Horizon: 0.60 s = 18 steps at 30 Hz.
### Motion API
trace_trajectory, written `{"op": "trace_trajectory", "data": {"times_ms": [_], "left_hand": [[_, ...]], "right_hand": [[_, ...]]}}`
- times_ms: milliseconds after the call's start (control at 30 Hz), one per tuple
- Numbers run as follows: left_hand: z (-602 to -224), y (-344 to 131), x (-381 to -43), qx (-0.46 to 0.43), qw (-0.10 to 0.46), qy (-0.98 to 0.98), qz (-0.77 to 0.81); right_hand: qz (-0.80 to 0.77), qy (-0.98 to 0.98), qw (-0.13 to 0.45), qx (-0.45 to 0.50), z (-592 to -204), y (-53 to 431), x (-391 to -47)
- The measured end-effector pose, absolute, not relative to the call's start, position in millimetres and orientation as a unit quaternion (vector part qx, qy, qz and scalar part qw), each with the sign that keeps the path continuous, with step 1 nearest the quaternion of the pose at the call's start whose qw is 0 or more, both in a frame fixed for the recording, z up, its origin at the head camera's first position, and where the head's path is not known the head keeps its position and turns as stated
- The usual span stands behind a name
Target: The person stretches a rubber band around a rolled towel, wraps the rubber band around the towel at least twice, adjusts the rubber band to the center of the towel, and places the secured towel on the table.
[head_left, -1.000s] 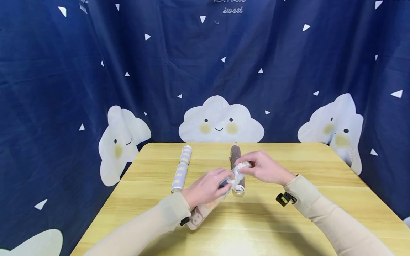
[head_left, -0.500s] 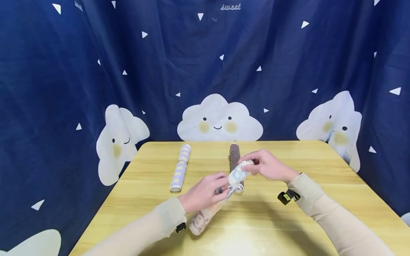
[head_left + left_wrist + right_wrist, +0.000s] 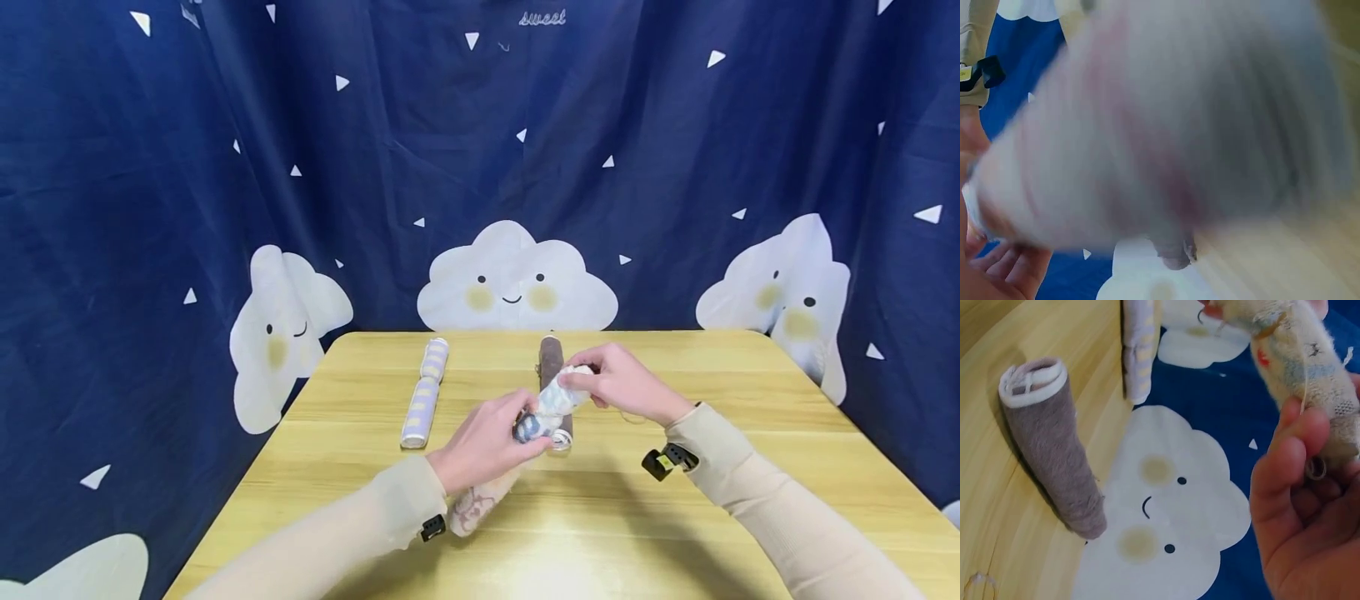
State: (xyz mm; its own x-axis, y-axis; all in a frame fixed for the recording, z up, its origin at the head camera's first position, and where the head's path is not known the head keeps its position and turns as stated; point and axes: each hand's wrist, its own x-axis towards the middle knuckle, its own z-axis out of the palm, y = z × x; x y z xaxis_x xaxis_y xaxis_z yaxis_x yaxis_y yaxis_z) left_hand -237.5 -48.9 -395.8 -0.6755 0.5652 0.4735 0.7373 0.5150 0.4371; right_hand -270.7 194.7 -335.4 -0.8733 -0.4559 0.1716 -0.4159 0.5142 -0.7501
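A pale rolled towel with blue and pink patterning is held slantwise above the table. My left hand grips it near the middle, and its pinkish end sticks out below that hand. The fingers of my right hand pinch the far end. In the right wrist view a thin pale string runs along the roll to the right fingertips. The roll is blurred and fills most of the left wrist view.
A brown rolled towel with a white edge lies just behind the hands. To the left lies a lilac-and-yellow rolled towel, narrowed near its middle. A thin loop shows beside the right hand. A dark curtain stands behind the table.
The left hand has shifted along the roll, and a dark blue patterned part now shows between its fingers. The right hand stays at the far end, slightly higher. The other rolls stay put.
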Motion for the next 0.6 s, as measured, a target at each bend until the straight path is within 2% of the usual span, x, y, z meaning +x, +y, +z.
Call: {"op": "trace_trajectory", "data": {"times_ms": [133, 300, 467, 600], "left_hand": [[-400.2, -48.7, -240.8, -0.371, 0.122, -0.85, -0.354], [-400.0, -54.0, -244.5, -0.368, 0.057, -0.825, -0.425], [-397.9, -57.1, -246.6, -0.353, -0.022, -0.795, -0.493], [-396.5, -57.2, -245.1, -0.353, -0.05, -0.773, -0.525]], "right_hand": [[-0.409, 0.877, 0.02, -0.251, -334.9, 192.9, -269.0], [-0.396, 0.864, -0.006, -0.31, -336.5, 192.3, -267.5], [-0.425, 0.821, 0.011, -0.381, -333.2, 197.4, -263.9], [-0.42, 0.82, 0.01, -0.39, -332.6, 199.0, -262.9]]}}
